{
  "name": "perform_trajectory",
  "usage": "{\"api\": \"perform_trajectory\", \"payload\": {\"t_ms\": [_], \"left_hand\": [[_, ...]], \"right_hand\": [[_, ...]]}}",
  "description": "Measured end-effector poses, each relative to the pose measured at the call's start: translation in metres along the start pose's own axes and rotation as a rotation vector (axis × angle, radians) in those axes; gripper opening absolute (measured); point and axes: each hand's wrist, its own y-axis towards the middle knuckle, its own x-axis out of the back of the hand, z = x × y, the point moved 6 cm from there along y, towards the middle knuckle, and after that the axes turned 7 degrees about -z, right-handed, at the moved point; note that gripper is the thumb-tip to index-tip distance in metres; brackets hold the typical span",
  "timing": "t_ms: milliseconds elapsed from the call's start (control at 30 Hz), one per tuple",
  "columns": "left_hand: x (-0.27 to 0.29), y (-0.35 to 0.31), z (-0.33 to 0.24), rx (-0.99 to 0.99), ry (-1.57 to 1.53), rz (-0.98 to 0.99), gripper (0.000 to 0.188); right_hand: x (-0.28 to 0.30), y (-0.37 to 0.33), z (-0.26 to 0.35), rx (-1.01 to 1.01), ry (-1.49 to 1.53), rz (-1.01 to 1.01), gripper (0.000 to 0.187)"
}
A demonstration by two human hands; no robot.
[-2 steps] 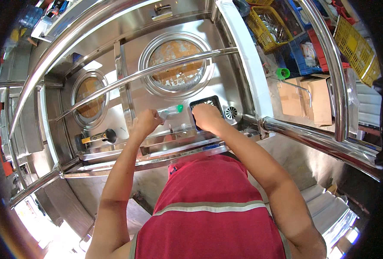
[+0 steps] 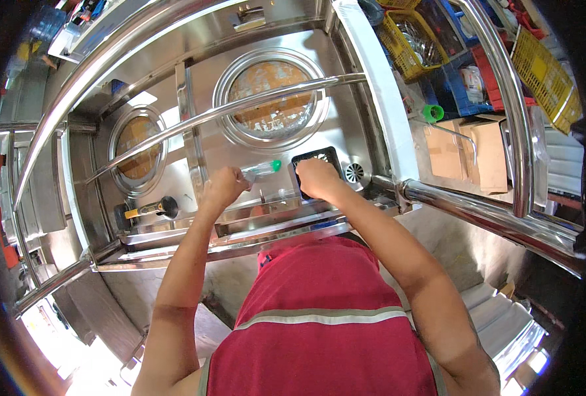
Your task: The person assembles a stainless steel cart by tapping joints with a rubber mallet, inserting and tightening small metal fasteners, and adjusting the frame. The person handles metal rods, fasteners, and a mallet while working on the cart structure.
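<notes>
My left hand is closed in a pinch above the steel panel. A pale, see-through scrap seems to show at its fingertips, too small to name. Just beyond those fingers a clear bottle with a green cap lies on its side. My right hand is curled closed over the near part of a black tray; its fingers hide what they hold, if anything. Small shiny pieces show inside the tray past my knuckles. A round slotted vent sits in the panel to the tray's right.
A steel rail crosses above the panel, which has two round ringed openings. At left lies a yellow-and-black tool. A thick steel tube runs along the right. Beyond it are a cardboard box and yellow crates.
</notes>
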Motion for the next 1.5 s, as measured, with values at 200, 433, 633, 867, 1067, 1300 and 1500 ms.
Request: {"api": "perform_trajectory", "payload": {"t_ms": [200, 433, 633, 867, 1067, 1300, 1500], "left_hand": [[-0.005, 0.001, 0.004, -0.041, -0.068, -0.006, 0.036], [-0.013, 0.007, 0.01, -0.07, -0.04, 0.008, 0.03], [-0.018, 0.017, 0.019, -0.068, -0.056, 0.007, 0.029], [-0.015, 0.021, 0.027, 0.047, 0.021, 0.058, 0.03], [-0.011, 0.021, 0.027, 0.025, 0.007, 0.034, 0.041], [-0.004, 0.017, 0.032, 0.079, -0.021, -0.06, 0.041], [0.018, 0.01, 0.013, 0.051, -0.051, -0.182, 0.042]], "right_hand": [[-0.015, 0.013, -0.023, -0.103, -0.033, 0.009, 0.018], [-0.003, 0.01, -0.023, -0.136, -0.099, -0.098, 0.018], [-0.006, 0.013, -0.014, -0.136, -0.147, -0.172, 0.014], [-0.013, 0.016, -0.006, -0.073, -0.239, -0.16, 0.016], [-0.014, 0.018, -0.005, -0.035, -0.279, -0.13, 0.018], [0.024, 0.0, -0.008, -0.111, -0.065, -0.218, 0.021], [0.057, -0.024, -0.036, -0.161, 0.339, -0.452, 0.029]]}}
